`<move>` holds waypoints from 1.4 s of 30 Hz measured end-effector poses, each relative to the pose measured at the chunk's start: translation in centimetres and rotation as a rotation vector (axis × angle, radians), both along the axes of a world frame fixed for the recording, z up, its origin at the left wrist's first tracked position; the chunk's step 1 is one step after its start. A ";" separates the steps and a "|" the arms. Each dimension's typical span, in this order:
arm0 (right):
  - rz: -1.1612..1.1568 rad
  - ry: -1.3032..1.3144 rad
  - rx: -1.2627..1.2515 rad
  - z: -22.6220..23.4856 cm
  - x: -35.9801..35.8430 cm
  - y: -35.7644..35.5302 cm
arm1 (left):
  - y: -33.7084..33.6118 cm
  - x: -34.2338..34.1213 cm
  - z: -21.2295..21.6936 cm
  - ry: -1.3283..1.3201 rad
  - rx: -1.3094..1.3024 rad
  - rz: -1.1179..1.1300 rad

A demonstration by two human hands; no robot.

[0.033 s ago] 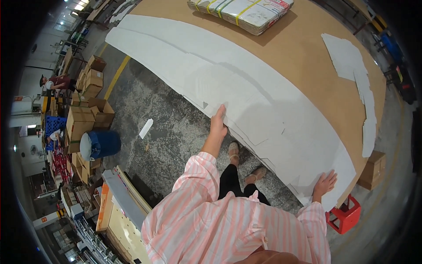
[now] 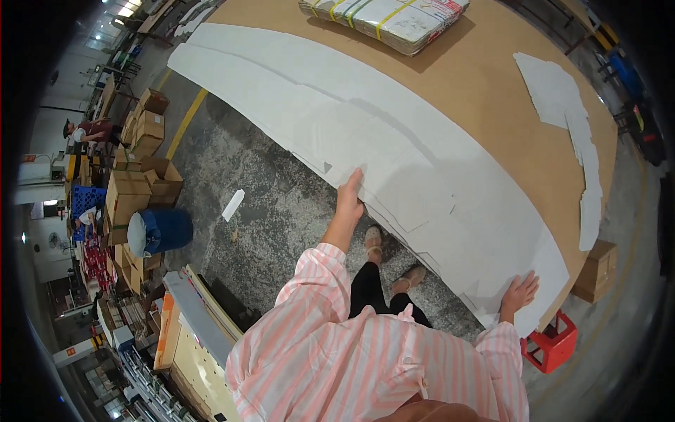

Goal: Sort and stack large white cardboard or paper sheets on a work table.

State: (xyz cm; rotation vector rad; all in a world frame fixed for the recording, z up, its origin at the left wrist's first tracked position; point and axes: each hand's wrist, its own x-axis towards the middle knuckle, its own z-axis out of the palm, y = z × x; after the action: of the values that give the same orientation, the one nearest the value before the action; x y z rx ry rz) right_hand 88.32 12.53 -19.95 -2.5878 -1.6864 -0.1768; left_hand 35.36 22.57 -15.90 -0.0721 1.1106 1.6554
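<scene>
A long white cardboard sheet (image 2: 415, 176), or a thin stack of them with uneven layered edges, lies across the brown tabletop (image 2: 485, 91) in front of me. My left hand (image 2: 349, 195) is at its near edge. The thumb rests on top, and the other fingers appear to be hidden under the edge. Further right, my right hand (image 2: 519, 294) lies flat on the sheet near its right end, fingers stretched out. Several torn or cut layers show along the near edge between my hands.
A strapped bundle of flat cardboard (image 2: 387, 20) sits on the table's far side. White offcuts (image 2: 555, 91) lie at the right. A red stool (image 2: 552, 343) and a carton (image 2: 596, 271) stand beyond the right end. Cartons (image 2: 130, 190), a blue drum (image 2: 167, 231) and a person (image 2: 88, 131) are at the left.
</scene>
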 end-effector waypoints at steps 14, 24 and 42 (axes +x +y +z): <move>-0.013 0.041 0.014 0.7 -0.5 0.1 | 0.2 0.4 -1.2 -0.047 -0.040 0.053; -0.030 0.074 0.024 0.1 -0.5 0.2 | -0.9 2.5 2.3 0.992 -0.268 0.145; -0.018 0.093 0.025 1.6 -0.6 -0.6 | -1.0 4.4 1.5 0.987 -0.055 -0.595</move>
State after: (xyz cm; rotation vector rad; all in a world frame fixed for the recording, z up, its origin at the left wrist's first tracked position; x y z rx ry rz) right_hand 87.76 11.94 -18.35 -2.5519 -1.6199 -0.0760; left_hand 39.80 21.57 -14.36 1.0400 1.6749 1.0808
